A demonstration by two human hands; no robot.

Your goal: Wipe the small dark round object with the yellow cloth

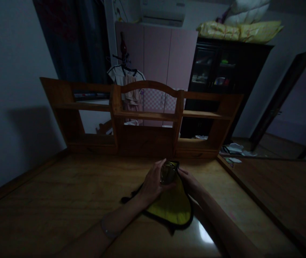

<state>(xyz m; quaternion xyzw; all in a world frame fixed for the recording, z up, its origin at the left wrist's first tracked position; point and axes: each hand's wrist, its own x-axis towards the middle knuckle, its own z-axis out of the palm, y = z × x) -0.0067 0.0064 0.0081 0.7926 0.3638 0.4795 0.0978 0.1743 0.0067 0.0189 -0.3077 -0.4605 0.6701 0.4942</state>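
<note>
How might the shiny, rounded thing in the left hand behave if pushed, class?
The shiny thing may be slippery, as its surface gleams. It looks glassy, so it might break if knocked. Its rounded outline suggests it could roll.

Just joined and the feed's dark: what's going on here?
A person's left grip holds a glass, or something glass-like, over the top of a yellow cloth with dark edging. The right grip is at the cloth's upper right edge; too dim to tell if it pinches it. The cloth is over the desk, in front of a wooden shelf.
</note>
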